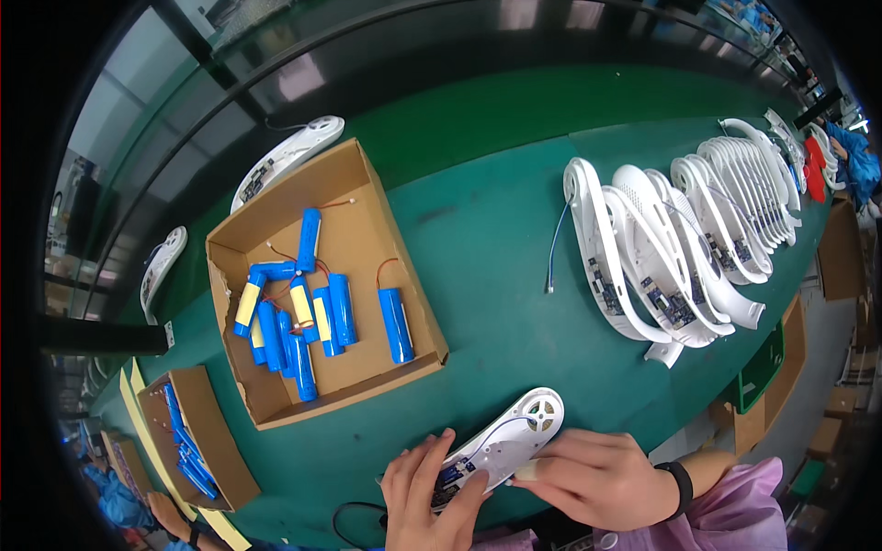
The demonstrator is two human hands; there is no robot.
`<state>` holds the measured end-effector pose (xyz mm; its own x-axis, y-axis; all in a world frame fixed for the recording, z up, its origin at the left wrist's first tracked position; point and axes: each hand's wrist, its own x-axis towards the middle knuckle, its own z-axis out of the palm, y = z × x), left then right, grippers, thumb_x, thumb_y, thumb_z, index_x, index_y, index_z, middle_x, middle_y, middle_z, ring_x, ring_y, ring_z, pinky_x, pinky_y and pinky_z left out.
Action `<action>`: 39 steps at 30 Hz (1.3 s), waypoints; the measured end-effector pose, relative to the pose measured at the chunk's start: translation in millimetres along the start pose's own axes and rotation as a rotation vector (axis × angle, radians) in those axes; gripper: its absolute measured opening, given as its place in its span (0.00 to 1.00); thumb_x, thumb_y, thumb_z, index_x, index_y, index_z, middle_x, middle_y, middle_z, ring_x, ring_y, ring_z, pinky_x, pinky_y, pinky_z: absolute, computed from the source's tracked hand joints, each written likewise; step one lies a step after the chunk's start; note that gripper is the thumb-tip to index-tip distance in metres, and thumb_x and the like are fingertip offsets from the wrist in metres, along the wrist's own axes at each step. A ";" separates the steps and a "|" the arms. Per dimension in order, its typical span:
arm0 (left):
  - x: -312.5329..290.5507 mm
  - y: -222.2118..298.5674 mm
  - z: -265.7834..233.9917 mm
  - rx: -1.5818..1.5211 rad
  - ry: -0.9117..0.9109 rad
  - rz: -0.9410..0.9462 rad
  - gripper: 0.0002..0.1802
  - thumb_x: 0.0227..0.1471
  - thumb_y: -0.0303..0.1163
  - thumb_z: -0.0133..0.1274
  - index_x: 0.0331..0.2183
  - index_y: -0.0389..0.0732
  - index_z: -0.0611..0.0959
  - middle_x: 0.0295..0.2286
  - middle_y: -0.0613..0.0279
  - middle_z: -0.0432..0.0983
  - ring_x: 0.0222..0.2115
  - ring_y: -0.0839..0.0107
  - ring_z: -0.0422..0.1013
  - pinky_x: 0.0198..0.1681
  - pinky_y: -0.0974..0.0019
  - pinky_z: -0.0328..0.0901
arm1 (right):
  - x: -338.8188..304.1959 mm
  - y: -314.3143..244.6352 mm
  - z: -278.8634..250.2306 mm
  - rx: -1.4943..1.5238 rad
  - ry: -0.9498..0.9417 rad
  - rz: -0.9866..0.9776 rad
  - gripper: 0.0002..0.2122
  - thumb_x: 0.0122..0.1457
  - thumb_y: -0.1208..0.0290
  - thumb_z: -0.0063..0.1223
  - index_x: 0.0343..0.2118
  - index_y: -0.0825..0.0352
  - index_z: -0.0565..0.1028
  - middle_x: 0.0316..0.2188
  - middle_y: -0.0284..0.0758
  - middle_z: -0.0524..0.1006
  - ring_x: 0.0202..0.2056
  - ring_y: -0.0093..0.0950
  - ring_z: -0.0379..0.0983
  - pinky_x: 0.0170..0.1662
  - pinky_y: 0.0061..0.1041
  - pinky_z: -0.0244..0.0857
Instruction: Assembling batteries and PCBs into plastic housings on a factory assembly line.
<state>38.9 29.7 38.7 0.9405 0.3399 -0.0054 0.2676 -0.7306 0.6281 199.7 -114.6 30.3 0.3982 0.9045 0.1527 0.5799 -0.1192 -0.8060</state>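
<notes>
Close to the table's near edge, a white curved plastic shell [503, 443] lies tilted between my hands. It has a round spoked opening at its upper end, a thin wire along it and a small dark circuit board [450, 479] inside its lower part. My left hand [430, 494] grips the lower part, its fingers and thumb partly covering the board. My right hand [602, 479], with a black wristband, has its fingers closed at the shell's right edge. Whether a smaller piece sits between those fingertips is hidden.
A cardboard box [397, 230] of blue wired battery packs [395, 326] stands ahead left. A smaller box [225, 450] holds more. White shells [634, 262] stand in a row at right. Another shell [299, 151] lies behind the large box. Co-workers' arms [170, 516] show at the edges.
</notes>
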 end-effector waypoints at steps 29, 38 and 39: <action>-0.1 -21.9 -10.1 0.012 -0.081 0.128 0.23 0.44 0.33 0.68 0.45 0.50 0.82 0.47 0.52 0.75 0.34 0.55 0.75 0.35 0.58 0.71 | 5.5 10.4 29.4 -0.011 -0.035 -0.120 0.10 0.46 0.77 0.58 0.33 0.72 0.76 0.33 0.35 0.73 0.30 0.30 0.75 0.28 0.26 0.74; 13.5 -27.4 -12.4 0.137 -0.286 0.188 0.12 0.49 0.39 0.62 0.39 0.57 0.82 0.38 0.48 0.74 0.25 0.52 0.77 0.25 0.54 0.73 | 1.3 7.0 0.3 -0.097 -0.103 -0.192 0.25 0.49 0.73 0.66 0.52 0.70 0.74 0.50 0.44 0.70 0.52 0.44 0.69 0.53 0.38 0.67; 15.2 -26.8 -11.5 0.117 -0.310 0.186 0.12 0.49 0.39 0.62 0.38 0.55 0.82 0.38 0.47 0.74 0.25 0.51 0.77 0.25 0.54 0.73 | 6.0 6.8 -5.3 -0.116 -0.078 -0.214 0.25 0.49 0.73 0.66 0.52 0.70 0.74 0.50 0.44 0.70 0.52 0.44 0.69 0.53 0.38 0.67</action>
<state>43.6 61.2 30.7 0.9892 0.0132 -0.1458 0.0918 -0.8317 0.5476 209.8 -112.1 28.8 0.2046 0.9424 0.2647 0.7244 0.0361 -0.6884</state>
